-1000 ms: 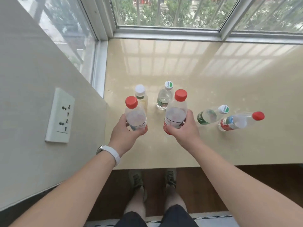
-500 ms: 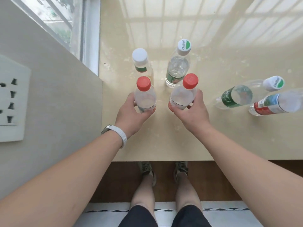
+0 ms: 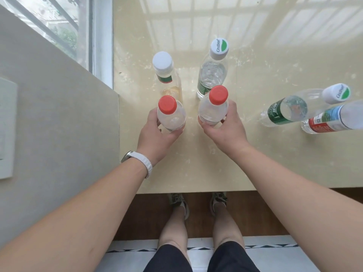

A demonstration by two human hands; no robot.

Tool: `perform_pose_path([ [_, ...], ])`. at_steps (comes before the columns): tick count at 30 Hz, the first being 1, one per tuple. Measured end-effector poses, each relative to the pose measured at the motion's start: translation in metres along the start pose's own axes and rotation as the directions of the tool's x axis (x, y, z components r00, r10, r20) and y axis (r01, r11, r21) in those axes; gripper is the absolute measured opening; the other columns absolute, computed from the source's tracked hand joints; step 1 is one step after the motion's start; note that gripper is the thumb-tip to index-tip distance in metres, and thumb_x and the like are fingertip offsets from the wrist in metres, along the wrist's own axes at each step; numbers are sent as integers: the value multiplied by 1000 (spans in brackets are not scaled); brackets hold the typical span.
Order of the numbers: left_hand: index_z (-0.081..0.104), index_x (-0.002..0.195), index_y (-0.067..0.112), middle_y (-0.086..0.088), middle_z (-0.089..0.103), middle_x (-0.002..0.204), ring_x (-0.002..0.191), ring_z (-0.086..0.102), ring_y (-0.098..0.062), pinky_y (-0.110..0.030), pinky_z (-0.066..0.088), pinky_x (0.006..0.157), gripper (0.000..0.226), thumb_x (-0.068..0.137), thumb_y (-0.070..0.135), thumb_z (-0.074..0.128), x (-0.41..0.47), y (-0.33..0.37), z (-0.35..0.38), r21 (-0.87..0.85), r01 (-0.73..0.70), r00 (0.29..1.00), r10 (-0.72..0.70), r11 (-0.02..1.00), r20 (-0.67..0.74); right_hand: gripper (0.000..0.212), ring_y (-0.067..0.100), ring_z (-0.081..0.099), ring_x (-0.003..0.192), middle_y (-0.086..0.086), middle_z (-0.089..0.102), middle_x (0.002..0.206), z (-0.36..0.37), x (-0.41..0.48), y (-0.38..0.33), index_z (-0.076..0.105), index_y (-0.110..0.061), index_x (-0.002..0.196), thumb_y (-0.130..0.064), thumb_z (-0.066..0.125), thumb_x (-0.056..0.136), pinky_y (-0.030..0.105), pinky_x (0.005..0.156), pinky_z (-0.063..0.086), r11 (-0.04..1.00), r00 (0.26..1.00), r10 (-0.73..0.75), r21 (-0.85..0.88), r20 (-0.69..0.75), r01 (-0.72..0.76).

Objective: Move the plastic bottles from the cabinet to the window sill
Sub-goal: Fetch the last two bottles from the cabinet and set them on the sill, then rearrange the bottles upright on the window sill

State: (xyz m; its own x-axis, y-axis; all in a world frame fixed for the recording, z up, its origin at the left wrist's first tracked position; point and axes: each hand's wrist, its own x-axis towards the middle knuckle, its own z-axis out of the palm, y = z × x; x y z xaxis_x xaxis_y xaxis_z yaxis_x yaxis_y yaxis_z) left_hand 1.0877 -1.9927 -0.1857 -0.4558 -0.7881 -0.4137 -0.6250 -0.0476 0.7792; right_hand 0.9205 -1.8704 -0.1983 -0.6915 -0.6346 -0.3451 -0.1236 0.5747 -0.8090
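Note:
My left hand [image 3: 155, 134] grips a clear red-capped bottle [image 3: 171, 116], held upright low over the cream window sill [image 3: 196, 169]. My right hand [image 3: 225, 128] grips a second red-capped bottle [image 3: 213, 108] beside it. I cannot tell whether either base touches the sill. Behind them stand a white-capped bottle [image 3: 166, 75] with yellowish liquid and a green-labelled bottle [image 3: 213, 73]. At the right stand two more bottles, which look slanted in the wide-angle view: a green-labelled one [image 3: 288, 110] and a red-labelled one [image 3: 332, 120] cut by the frame edge.
A grey wall [image 3: 59, 124] with a white socket plate [image 3: 6, 128] bounds the sill on the left. The window frame [image 3: 102, 40] runs along the back left. My legs and shoes [image 3: 178, 201] stand on dark wood floor below the sill's front edge.
The view has tilted down and closer over the sill. Both hands have lowered the red-capped bottles toward the sill, just in front of the two standing bottles.

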Motion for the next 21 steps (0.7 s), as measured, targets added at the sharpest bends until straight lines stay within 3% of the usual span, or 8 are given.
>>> perform_pose_path([
  [3,44,132,41,29,57,122,117,53,6,-23,44,97,70,74,47,83,-3,-1,-1,-11,26,999,-26,1000,19,63,-22,48,98,-34,49,109,-3,-1,1,30,-54,115,-39,77,75,4,68,40,1000,999,-6,-7,37,6],
  [5,40,135,40,24,55,132,124,50,2,-17,39,93,78,71,44,84,-7,-1,-5,-35,35,998,-34,999,47,68,-18,46,108,-34,46,118,-9,-4,5,31,-52,121,-36,77,73,1,78,36,1000,998,-11,-17,61,12],
  [8,32,142,40,16,44,147,133,43,-4,-22,34,100,90,70,41,86,-17,4,-19,-67,30,998,-26,997,64,87,3,42,130,-14,43,144,-23,-10,9,30,-34,143,-36,80,72,24,100,36,999,995,1,-52,102,4],
  [11,27,145,40,11,39,151,136,39,-3,-17,29,102,101,63,54,85,-33,21,-40,-128,1,999,4,992,36,96,9,40,132,-5,38,149,-41,-20,-2,28,-29,148,-43,76,67,31,104,36,998,993,16,-56,120,-9],
  [13,28,144,40,10,39,150,136,40,-2,-18,29,104,99,63,62,79,-43,38,-55,-164,-33,999,32,986,-10,92,9,42,130,-7,41,146,-54,-26,-16,31,-28,147,-43,74,67,31,103,36,999,993,8,-52,116,-2],
  [16,34,140,39,12,43,146,136,41,-3,-28,31,111,79,73,62,67,-52,65,-75,-186,-78,996,69,979,-55,77,8,47,123,-8,47,139,-72,-30,-41,40,-24,143,-39,70,74,29,101,39,999,996,-22,-35,91,25],
  [21,53,134,31,14,54,136,126,49,-3,-32,40,107,50,88,47,63,-31,115,-97,-68,-130,981,118,989,-152,48,7,54,104,-8,55,122,-95,-16,-90,52,-22,134,-31,67,88,17,83,39,987,989,-145,-75,-27,143],
])
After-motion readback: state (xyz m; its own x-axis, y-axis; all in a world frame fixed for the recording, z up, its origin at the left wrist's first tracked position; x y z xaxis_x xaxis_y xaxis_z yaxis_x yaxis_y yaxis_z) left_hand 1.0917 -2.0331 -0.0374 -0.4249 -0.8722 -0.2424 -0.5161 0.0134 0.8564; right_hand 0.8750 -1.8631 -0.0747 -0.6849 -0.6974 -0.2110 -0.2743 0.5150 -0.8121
